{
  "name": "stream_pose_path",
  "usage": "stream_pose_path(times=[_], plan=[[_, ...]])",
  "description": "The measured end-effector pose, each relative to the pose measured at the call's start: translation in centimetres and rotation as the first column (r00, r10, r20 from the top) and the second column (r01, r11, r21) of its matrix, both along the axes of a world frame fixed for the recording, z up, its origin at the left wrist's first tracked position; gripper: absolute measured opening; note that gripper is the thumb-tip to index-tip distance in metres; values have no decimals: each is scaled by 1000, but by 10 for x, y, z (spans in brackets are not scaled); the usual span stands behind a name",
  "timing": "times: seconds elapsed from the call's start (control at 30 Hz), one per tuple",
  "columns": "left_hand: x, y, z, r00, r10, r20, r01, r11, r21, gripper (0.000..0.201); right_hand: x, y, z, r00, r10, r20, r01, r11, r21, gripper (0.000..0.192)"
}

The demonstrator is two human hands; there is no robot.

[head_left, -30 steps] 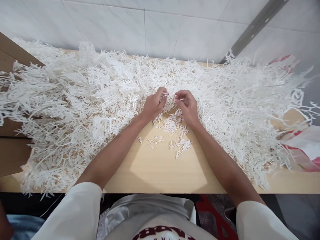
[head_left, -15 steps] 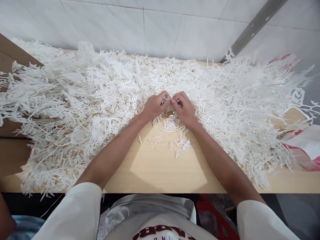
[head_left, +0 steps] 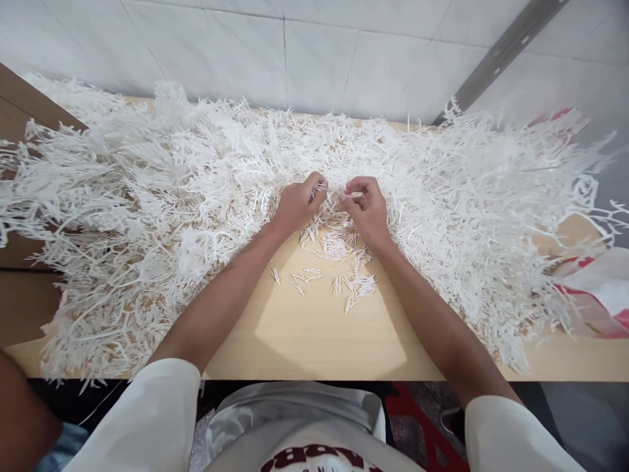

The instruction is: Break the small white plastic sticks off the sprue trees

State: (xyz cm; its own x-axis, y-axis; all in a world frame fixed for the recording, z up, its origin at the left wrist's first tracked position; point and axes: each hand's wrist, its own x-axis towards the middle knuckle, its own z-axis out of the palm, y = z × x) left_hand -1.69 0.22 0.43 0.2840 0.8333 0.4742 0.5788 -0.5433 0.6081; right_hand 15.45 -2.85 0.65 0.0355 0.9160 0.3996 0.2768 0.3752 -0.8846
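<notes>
My left hand point(head_left: 299, 203) is closed around a small bunch of thin white plastic sticks point(head_left: 318, 189), whose ends poke out between thumb and fingers. To its right, across a small gap, is my right hand point(head_left: 367, 206). Its fingers are curled toward the thumb in a pinch, and anything at the fingertips is too small to make out. Both hands hover at the near edge of a big heap of branching white plastic pieces point(head_left: 216, 164). Below them, short loose white sticks point(head_left: 334, 247) lie scattered on the wooden table point(head_left: 314, 334).
The heap spreads across the table up to the tiled wall point(head_left: 319, 59). Brown cardboard point(head_left: 29, 305) stands at the left, and a red-and-white plastic bag point(head_left: 597, 295) lies at the right. Part of another person's arm point(head_left: 24, 406) shows at lower left.
My hands have moved apart from touching, the left one slightly left and the right one slightly right. The other person's arm reaches farther into view at lower left.
</notes>
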Motion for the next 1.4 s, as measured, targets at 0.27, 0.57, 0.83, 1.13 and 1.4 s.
stream_pose_path(times=[0.27,0.57,0.83,1.13,1.4], plan=[[1,-2,-7,952,-75,-298,124,981,147,21,-1,-1,4,995,51,91,-41,993,-107,36],[0,1,-4,975,-36,-221,51,997,64,20,1,-1,3,967,142,212,-146,989,5,28],[-1,1,-2,997,-16,-78,16,1000,2,28,-1,-7,5,982,79,170,-82,997,8,23],[-1,-3,-3,994,-78,-74,80,997,23,46,-1,0,3,967,133,219,-135,991,-7,28],[-1,-2,0,998,-66,-24,66,997,25,41,3,1,-3,1000,-4,5,4,995,-95,34]])
